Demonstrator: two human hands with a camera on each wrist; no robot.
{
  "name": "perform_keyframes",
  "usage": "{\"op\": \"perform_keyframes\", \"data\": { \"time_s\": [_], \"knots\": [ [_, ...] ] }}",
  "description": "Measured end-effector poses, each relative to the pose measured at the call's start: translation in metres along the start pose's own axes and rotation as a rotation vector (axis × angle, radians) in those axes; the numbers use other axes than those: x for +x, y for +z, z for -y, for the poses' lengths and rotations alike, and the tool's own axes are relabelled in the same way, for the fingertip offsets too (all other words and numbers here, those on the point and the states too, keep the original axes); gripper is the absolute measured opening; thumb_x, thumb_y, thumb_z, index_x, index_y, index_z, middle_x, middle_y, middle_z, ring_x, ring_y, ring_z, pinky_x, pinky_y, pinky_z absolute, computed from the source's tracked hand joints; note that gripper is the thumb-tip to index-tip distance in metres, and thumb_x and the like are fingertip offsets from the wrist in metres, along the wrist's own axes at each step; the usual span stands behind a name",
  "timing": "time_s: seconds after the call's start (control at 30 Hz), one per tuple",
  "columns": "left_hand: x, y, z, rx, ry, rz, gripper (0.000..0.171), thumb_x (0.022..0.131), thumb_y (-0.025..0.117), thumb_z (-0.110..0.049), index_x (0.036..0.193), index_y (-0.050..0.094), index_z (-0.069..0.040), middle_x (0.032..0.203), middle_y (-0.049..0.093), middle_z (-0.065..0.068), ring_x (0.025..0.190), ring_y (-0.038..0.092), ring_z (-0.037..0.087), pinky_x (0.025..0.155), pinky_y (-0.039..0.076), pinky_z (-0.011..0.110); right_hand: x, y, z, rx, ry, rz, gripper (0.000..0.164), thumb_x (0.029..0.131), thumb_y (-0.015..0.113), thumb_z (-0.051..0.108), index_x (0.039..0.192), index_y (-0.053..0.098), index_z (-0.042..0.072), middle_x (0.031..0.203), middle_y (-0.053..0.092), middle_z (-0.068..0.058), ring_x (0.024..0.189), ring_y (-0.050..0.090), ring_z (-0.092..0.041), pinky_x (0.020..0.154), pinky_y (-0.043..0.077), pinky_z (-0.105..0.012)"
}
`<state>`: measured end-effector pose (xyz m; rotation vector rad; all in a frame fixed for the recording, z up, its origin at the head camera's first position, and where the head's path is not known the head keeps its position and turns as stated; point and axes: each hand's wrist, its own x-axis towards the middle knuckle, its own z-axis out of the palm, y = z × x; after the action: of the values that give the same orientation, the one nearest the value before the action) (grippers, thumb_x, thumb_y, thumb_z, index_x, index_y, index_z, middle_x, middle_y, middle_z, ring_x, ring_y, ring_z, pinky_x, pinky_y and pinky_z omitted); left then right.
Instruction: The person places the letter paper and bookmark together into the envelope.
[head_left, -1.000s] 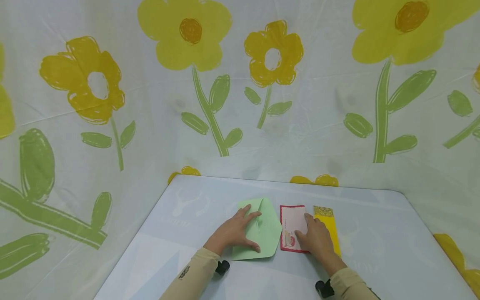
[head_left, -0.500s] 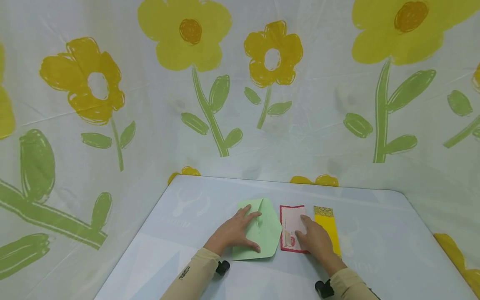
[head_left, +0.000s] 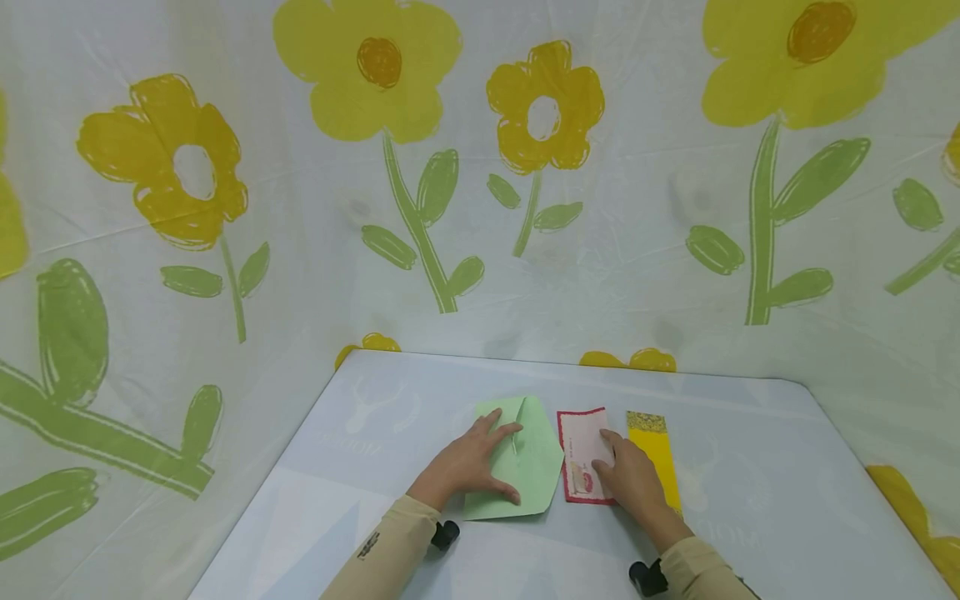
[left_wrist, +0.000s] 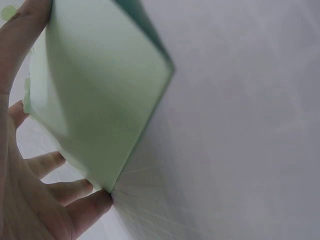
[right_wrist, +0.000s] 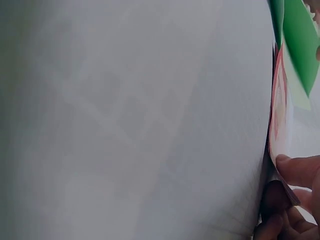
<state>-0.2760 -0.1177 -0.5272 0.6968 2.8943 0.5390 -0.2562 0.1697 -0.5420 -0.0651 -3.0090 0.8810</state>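
Observation:
A light green envelope point(head_left: 536, 475) lies on the table with its pointed flap facing right. My left hand point(head_left: 468, 458) rests over its left part, fingers spread; in the left wrist view, the fingertips point(left_wrist: 95, 205) meet an edge of the envelope. Just right of the flap lies a greeting card point(head_left: 585, 446) with a pink face and red border. My right hand point(head_left: 636, 479) pinches the card's right side: the right wrist view has the thumb point(right_wrist: 300, 170) on its face and fingers beneath the lifted edge. The hand hides the card's lower right part.
A yellow paper piece point(head_left: 660, 454) with a gold glitter band lies right of the card, partly behind my right hand. The pale table point(head_left: 750, 467) ends at a white curtain point(head_left: 600, 292) printed with yellow flowers.
My right fingers have shifted from the card's right edge to hold it, and the card has turned very slightly, its top tipping left. My left hand and the envelope have stayed in place.

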Motion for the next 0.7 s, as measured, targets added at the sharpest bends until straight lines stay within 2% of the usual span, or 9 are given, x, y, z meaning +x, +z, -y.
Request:
{"op": "perform_keyframes", "data": {
  "time_s": [0.7],
  "knots": [
    [0.0015,0.0034,0.0020,0.006,0.005,-0.003,0.116,0.056,0.082,-0.080,0.155,0.035,-0.043,0.168,0.020,0.005,0.149,0.032,0.034,0.103,0.048,0.053,0.0007,-0.0008,-0.0031,0.054,0.008,-0.013,0.064,0.093,0.075,0.014,0.148,0.047,-0.001,0.141,0.055,-0.026,0.124,0.055,-0.040,0.106,0.043,-0.058]
  ]
}}
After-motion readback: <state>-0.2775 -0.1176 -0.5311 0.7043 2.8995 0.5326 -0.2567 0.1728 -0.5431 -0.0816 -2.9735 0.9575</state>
